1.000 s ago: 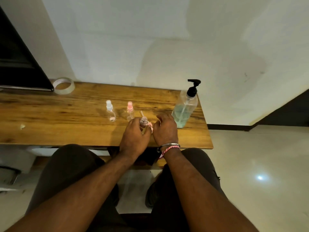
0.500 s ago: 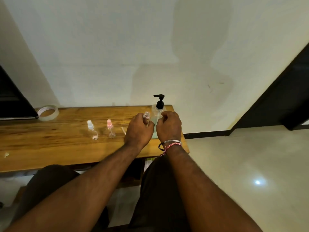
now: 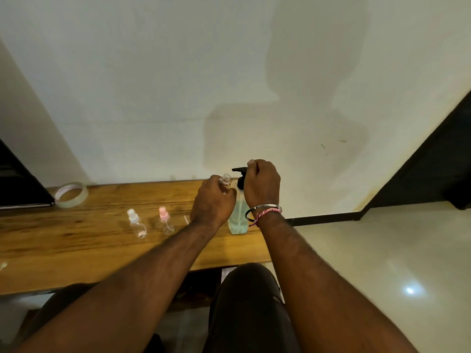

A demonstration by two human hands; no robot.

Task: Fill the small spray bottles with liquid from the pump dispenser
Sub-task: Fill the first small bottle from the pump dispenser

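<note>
— Since the open small bottle (image 3: 225, 179) sits under the pump (image 3: 239, 170), why that grip?
— Left hand (image 3: 212, 202) clasps it steady; right hand (image 3: 262, 183) curls over the dispenser (image 3: 238, 217), near the bench's (image 3: 76, 250) right edge, probably to press. Capped bottles (image 3: 136, 222) wait leftward.

Dim, warm indoor light is falling from above and behind the person, throwing a broad soft shadow of head and arms onto the pale plastered wall (image 3: 178, 72). A small white glare spot is shining on the glossy cream floor tiles (image 3: 409, 290). Wide-angle distortion is bending the brown wooden tabletop (image 3: 76, 250) and the wall's edges; fine detail is looking slightly soft throughout.
</note>
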